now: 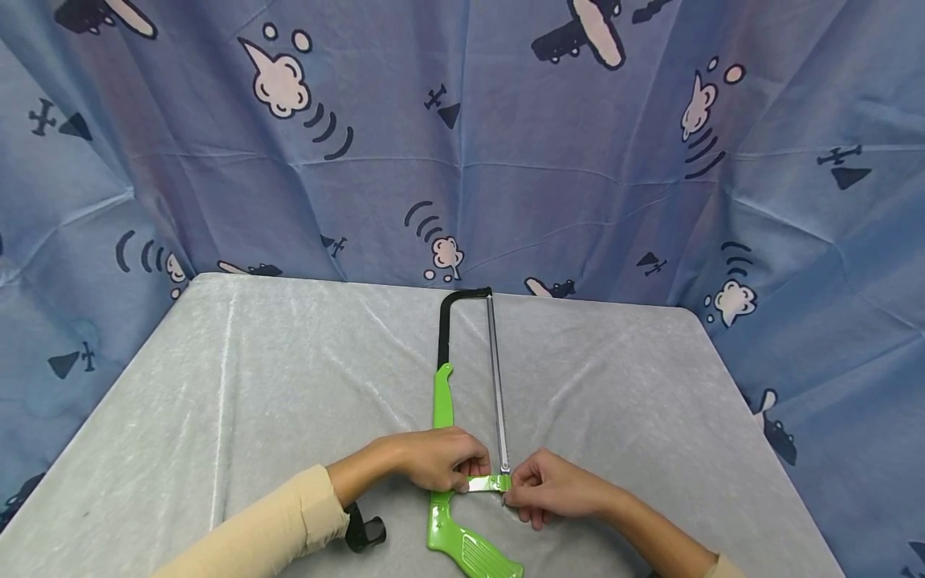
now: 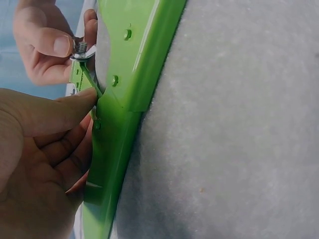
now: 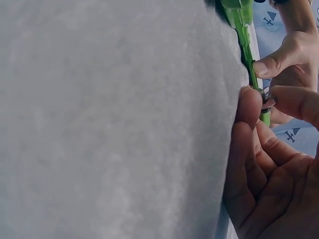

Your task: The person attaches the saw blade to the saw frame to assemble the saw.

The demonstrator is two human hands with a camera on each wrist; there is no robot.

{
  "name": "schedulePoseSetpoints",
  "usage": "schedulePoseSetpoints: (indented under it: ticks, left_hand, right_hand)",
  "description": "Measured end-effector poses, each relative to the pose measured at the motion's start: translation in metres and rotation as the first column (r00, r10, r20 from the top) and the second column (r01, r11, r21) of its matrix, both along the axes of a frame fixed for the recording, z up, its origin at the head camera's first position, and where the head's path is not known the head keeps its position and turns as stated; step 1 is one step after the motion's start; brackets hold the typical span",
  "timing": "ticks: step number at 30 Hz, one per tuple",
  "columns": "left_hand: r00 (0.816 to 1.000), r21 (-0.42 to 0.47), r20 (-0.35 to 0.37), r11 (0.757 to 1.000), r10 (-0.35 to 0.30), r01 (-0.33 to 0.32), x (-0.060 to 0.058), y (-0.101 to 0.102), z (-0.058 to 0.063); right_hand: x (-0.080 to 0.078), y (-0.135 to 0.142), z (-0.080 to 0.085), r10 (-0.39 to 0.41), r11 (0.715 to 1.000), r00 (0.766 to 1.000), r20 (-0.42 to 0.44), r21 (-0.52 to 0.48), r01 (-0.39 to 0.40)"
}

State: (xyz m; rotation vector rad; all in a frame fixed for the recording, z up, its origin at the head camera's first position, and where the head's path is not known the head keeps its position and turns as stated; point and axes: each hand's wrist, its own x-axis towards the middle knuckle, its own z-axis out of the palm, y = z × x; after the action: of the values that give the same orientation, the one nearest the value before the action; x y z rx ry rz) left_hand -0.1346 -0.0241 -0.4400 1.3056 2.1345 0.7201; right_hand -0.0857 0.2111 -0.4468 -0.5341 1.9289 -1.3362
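A hacksaw (image 1: pixel 442 401) with a green handle and black front frame lies on the cloth-covered table, its blade (image 1: pixel 497 377) on the right side. My left hand (image 1: pixel 442 459) pinches the green crossbar between thumb and fingers, close to the handle. At the crossbar's outer end, my right hand (image 1: pixel 560 486) pinches the small metal wing nut (image 3: pixel 269 103) between thumb and index finger. A threaded screw end (image 2: pixel 82 48) sticks out through that nut in the left wrist view. My right fingers partly cover the nut.
Pale grey cloth covers the table (image 1: pixel 303 361). Behind and beside it hangs a blue curtain (image 1: pixel 376 201) printed with planes and clouds. A black curved object (image 1: pixel 364 530) shows by my left sleeve.
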Motion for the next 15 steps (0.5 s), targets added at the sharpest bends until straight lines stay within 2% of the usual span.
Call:
schedulePoseSetpoints:
  ticks: [15]
  left_hand:
    - [1.000,-0.011,-0.002,1.000,0.004,-0.004,-0.0001,0.0015,-0.0012]
  right_hand:
    - [-0.0013,0.0077,-0.0004,0.074,0.994,0.995,0.068,-0.088,-0.068]
